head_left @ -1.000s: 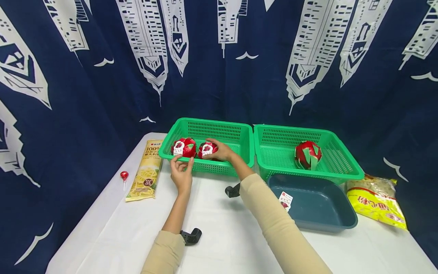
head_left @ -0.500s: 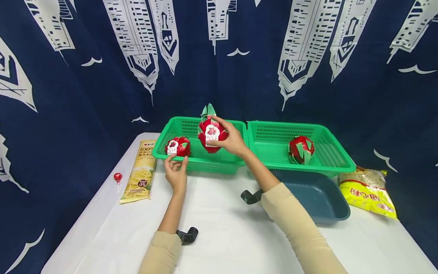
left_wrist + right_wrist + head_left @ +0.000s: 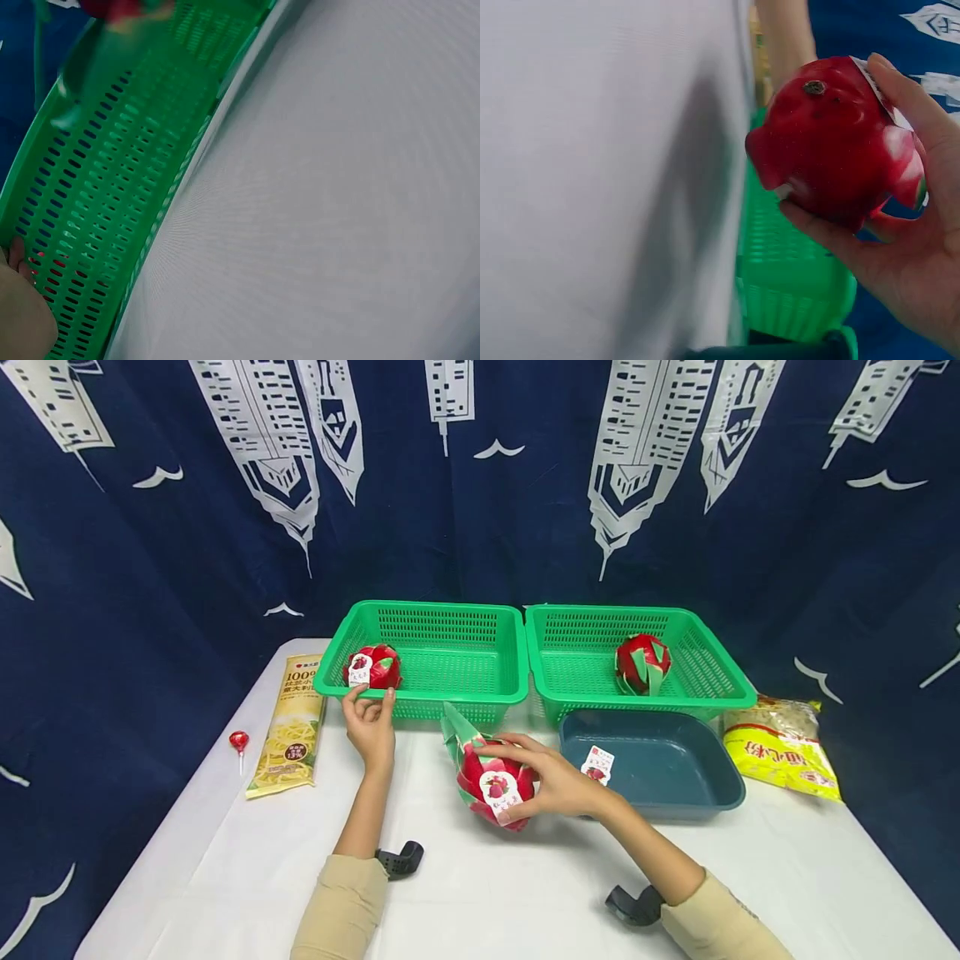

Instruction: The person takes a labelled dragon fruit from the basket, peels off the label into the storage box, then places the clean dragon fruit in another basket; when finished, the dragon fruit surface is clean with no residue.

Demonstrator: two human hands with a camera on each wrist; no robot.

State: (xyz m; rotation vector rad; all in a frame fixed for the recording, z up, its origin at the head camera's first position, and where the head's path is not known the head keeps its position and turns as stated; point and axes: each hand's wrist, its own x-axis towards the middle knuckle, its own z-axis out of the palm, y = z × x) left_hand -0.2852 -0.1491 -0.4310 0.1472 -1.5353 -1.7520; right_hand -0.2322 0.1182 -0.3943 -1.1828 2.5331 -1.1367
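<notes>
In the head view my right hand [image 3: 558, 781] holds a red dragon fruit [image 3: 474, 777] with green leaves and a white label, above the table in front of the left green basket [image 3: 442, 695]. The right wrist view shows the thumb and fingers around the dragon fruit [image 3: 825, 150], its stem end toward the camera. My left hand [image 3: 369, 731] rests its fingertips at the front rim of that basket, close to a second dragon fruit [image 3: 384, 668] lying inside. In the left wrist view only a little of the left hand [image 3: 21, 289] shows, against the basket wall [image 3: 97, 195].
The right green basket [image 3: 555, 693] bears another dragon fruit [image 3: 642, 664]. Before it stands a blue-grey basin [image 3: 660, 768] with a label card [image 3: 597, 764]. A yellow bag [image 3: 783, 747] lies right; a pasta packet [image 3: 288, 727] and red lollipop [image 3: 238, 742] lie left.
My right hand has lifted a dragon fruit out of the left basket and carried it toward me, over the table. The left hand stays at the basket rim. The head view has shifted somewhat.
</notes>
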